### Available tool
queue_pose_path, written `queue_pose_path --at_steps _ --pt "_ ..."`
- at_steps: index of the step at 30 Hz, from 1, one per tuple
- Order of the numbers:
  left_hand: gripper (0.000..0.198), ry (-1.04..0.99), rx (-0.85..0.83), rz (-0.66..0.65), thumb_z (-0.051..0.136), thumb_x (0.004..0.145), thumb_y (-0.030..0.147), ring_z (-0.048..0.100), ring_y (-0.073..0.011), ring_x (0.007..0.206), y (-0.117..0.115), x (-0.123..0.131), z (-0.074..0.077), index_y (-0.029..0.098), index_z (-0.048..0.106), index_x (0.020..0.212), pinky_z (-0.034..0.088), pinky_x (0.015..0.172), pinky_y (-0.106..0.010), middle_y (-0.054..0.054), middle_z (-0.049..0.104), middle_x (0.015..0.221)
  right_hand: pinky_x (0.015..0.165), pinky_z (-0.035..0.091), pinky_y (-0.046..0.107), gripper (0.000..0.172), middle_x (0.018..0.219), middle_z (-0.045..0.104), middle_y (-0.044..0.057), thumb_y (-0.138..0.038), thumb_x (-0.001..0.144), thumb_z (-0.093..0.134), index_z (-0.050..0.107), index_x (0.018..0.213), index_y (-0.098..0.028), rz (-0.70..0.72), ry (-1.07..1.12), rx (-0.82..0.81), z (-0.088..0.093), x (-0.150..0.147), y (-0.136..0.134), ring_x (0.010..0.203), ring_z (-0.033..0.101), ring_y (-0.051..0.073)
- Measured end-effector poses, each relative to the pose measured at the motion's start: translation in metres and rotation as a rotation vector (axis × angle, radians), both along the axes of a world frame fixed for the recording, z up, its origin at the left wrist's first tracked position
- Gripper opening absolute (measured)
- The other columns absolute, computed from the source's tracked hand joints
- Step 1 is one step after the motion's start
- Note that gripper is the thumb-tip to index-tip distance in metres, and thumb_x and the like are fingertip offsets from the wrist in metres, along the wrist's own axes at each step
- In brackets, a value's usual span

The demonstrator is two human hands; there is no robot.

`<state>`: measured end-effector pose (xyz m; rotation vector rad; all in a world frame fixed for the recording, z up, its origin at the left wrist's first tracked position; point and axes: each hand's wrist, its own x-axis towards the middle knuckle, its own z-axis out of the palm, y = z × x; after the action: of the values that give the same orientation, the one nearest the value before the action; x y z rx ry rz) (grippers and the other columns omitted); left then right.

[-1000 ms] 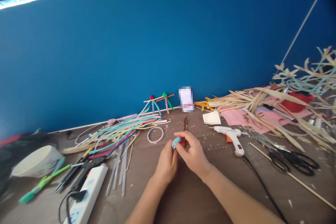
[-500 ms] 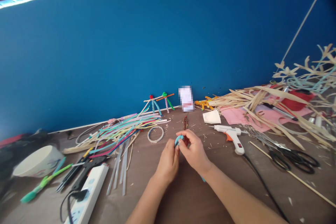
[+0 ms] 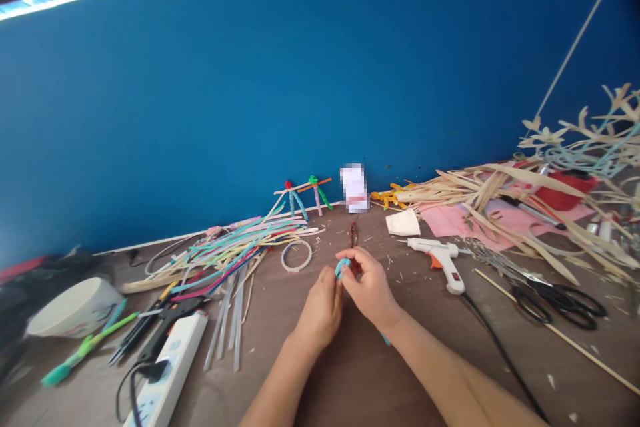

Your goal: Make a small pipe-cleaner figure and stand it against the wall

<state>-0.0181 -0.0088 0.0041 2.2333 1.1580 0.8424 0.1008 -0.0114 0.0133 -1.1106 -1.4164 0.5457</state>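
Head view: the left hand (image 3: 320, 310) and right hand (image 3: 370, 287) are close together, their fingertips pinching a small curved blue strip (image 3: 342, 267) between them above the table's middle (image 3: 270, 320). A hot glue gun (image 3: 440, 263) lies to their right, and a dark red twisted strand (image 3: 354, 235) lies just beyond them.

The left hand (image 3: 320, 310) and right hand (image 3: 370, 287) meet closely, fingers curled inward, apparently pinching together.
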Motion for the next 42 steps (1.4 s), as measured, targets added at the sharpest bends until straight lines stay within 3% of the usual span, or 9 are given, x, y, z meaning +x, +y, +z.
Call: queue_pose_path --at_steps 10,15,24,28,32,37,42 --pt "0.028 -0.325 -0.193 -0.030 0.031 0.085 0.031 0.044 -0.0139 0.067 0.000 0.004 0.001 0.013 0.052 0.082 0.034 0.062 -0.024 -0.003 0.050 0.071 0.059 0.044 0.024 0.021 0.075 0.058 0.002 -0.011 0.068 0.046 0.057 0.084 -0.018 0.025 0.052 -0.056 -0.004 0.000 0.002 0.062 0.052 0.012" --pt "0.029 -0.420 -0.270 0.045 0.036 0.082 0.036 0.037 -0.0109 0.056 0.003 0.002 -0.008 0.014 0.050 0.069 0.031 0.053 -0.022 0.001 0.043 0.060 0.057 0.044 0.023 0.021 0.075 0.057 0.002 -0.011 0.069 0.045 0.056 0.085 -0.017 0.040 0.072 -0.061 -0.004 -0.001 0.002 0.059 0.050 0.011" --pt "0.027 -0.382 -0.195 0.001 0.033 0.084 0.031 0.044 -0.0134 0.067 -0.001 0.002 0.002 0.013 0.052 0.078 0.035 0.063 -0.024 -0.003 0.050 0.071 0.056 0.042 0.023 0.017 0.075 0.057 0.002 -0.016 0.069 0.049 0.056 0.085 -0.017 0.089 0.041 -0.061 0.002 0.001 -0.002 0.060 0.050 0.011" --pt "0.025 -0.439 -0.213 0.017 0.036 0.082 0.031 0.043 -0.0131 0.065 0.000 0.002 0.000 0.014 0.051 0.072 0.034 0.062 -0.024 -0.001 0.047 0.066 0.057 0.043 0.022 0.019 0.074 0.057 0.001 -0.018 0.070 0.051 0.054 0.089 -0.018 0.131 0.051 -0.126 0.000 -0.001 -0.003 0.061 0.051 0.011" --pt "0.019 -0.644 -0.446 0.064 0.042 0.077 0.030 0.033 -0.0082 0.050 0.003 0.002 -0.004 0.015 0.048 0.067 0.027 0.047 -0.020 0.003 0.037 0.056 0.061 0.044 0.023 0.025 0.078 0.056 0.001 -0.017 0.071 0.050 0.051 0.096 -0.018 0.193 0.095 -0.107 -0.001 -0.004 -0.004 0.065 0.053 0.011" --pt "0.016 -0.951 -0.882 -0.048 0.046 0.070 0.029 0.014 -0.0036 0.040 0.005 0.002 0.001 0.017 0.038 0.063 0.010 0.039 -0.017 0.007 0.024 0.051 0.059 0.045 0.023 0.021 0.071 0.053 0.000 -0.015 0.072 0.049 0.051 0.093 -0.017 0.292 0.155 -0.106 0.001 -0.005 -0.004 0.063 0.053 0.011" --pt "0.021 -0.995 -1.046 -0.115 0.047 0.068 0.028 0.014 -0.0027 0.039 0.003 0.001 0.006 0.016 0.033 0.058 0.008 0.038 -0.016 0.007 0.024 0.050 0.056 0.045 0.022 0.010 0.065 0.049 -0.001 -0.016 0.073 0.047 0.055 0.080 -0.017 0.336 0.188 -0.147 0.002 -0.003 -0.001 0.058 0.053 0.011"
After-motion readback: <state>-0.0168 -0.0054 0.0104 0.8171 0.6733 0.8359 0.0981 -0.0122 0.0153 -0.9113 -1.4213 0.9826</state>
